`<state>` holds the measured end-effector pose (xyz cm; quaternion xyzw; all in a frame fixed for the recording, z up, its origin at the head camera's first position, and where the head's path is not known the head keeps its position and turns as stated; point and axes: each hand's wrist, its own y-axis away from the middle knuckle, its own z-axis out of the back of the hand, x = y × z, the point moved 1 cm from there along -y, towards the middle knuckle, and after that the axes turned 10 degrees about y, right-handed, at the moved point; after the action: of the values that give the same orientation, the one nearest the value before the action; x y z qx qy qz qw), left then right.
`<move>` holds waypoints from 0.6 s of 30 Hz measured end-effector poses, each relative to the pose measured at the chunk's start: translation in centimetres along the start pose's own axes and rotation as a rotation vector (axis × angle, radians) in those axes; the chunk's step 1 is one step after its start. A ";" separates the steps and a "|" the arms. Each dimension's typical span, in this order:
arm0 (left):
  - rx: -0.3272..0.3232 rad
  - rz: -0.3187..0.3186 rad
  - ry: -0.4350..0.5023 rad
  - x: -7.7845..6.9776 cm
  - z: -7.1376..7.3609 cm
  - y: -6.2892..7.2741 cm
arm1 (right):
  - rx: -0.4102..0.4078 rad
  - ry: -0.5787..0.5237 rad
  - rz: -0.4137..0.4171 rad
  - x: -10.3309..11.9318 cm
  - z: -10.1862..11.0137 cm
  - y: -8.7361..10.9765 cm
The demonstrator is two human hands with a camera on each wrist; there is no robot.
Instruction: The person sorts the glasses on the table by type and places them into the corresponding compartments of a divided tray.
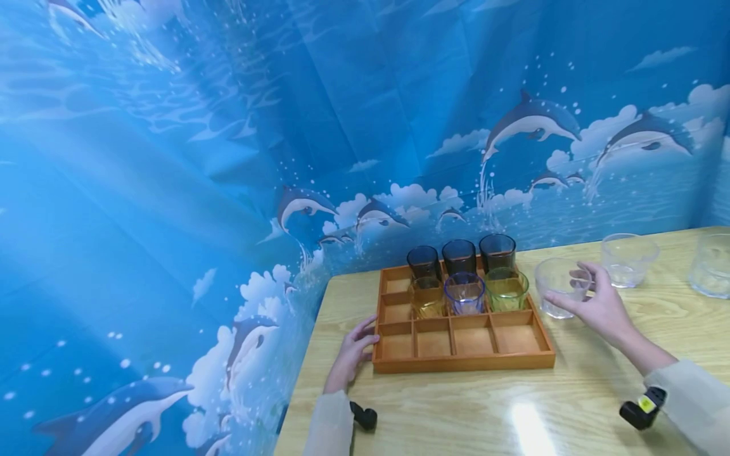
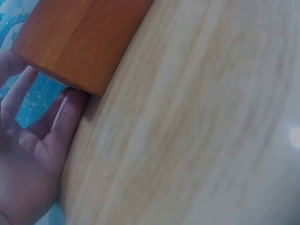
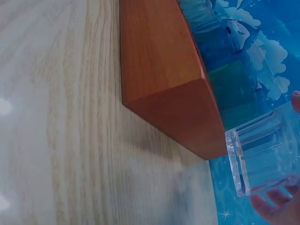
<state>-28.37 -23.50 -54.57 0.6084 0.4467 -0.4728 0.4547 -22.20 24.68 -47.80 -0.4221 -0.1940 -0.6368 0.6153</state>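
My right hand [image 1: 601,307] grips a clear glass [image 1: 556,288] just off the right side of a wooden compartment tray [image 1: 464,363]. In the right wrist view, the clear glass [image 3: 262,152] lies tilted across the picture beside the tray's corner [image 3: 164,103], with fingertips around it. At the tray's left side, the fingers of my left hand [image 1: 349,356] touch the outer wall. The left wrist view shows those fingers against the tray's end [image 2: 79,51]. Inside the tray stand dark glasses [image 1: 459,256] along the back, with an amber glass [image 1: 428,301], a blue-rimmed glass [image 1: 464,294] and a green glass [image 1: 506,290] before them.
Two more clear glasses stand on the table to the right, one [image 1: 627,259] behind my right hand and another [image 1: 711,269] near the picture's edge. A blue dolphin-print backdrop [image 1: 365,126] rises behind and left of the wooden table [image 1: 445,411].
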 end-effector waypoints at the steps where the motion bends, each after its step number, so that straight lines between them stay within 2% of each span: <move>1: -0.001 0.002 0.003 0.0 0.0 0.0 | 0.001 0.003 0.006 0.2 0.1 0.1; 11: 0.004 0.029 0.000 -0.3 0.0 0.1 | 0.009 -0.022 0.063 2.7 0.4 0.9; 18: 0.034 0.032 -0.010 -1.8 -0.7 1.1 | 0.025 -0.057 0.102 4.2 -0.3 1.4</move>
<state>-27.43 -23.20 -52.52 0.6207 0.4263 -0.4761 0.4542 -20.51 21.63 -45.07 -0.4415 -0.1977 -0.5899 0.6465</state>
